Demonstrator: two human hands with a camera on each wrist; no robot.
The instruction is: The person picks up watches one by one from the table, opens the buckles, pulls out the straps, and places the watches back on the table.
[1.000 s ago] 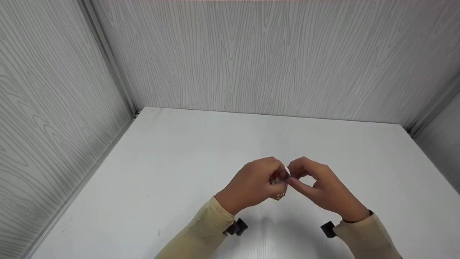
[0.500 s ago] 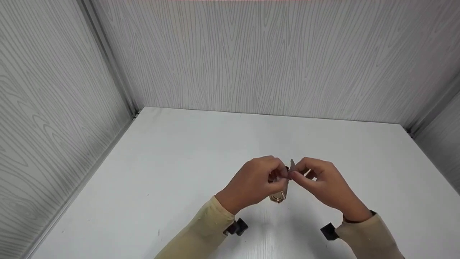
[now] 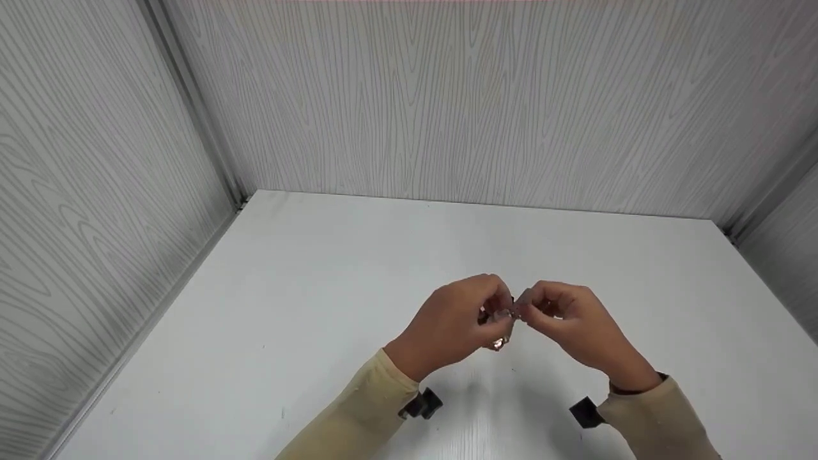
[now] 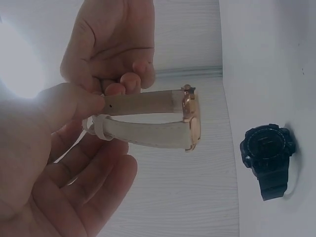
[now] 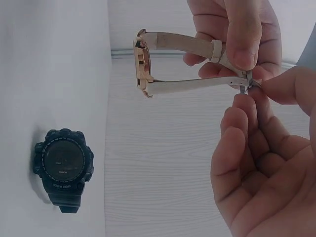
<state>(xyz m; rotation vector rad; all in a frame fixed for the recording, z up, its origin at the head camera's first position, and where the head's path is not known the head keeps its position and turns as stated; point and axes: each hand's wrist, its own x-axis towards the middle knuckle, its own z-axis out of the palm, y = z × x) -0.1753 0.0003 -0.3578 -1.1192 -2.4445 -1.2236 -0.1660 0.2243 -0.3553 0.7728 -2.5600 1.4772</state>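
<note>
A wristwatch with a pale leather strap and rose-gold case [image 4: 191, 118] is held between the two hands, its case hanging at the far end of the strap loop. My left hand [image 3: 457, 313] pinches the strap [image 5: 185, 43] close to its loop keeper [image 5: 216, 51]. With thumb and fingertips, my right hand [image 3: 572, 322] pinches the small metal buckle [image 5: 249, 79] where the two strap ends meet. In the head view the fingers hide most of the watch; only a glint of the case [image 3: 498, 344] shows below the left hand.
A black digital sports watch [image 5: 64, 162] lies on a white surface in both wrist views. White table [image 3: 307, 287] spreads around the hands, with wood-grain panels [image 3: 409, 96] behind and at the sides. A small black block [image 3: 420, 404] sits at each wrist.
Half a second ago a strap end stood up between the hands; now it leans right against the right fingertips. The watch case below the left hand has turned and shows less. Both arms stay nearly still.
</note>
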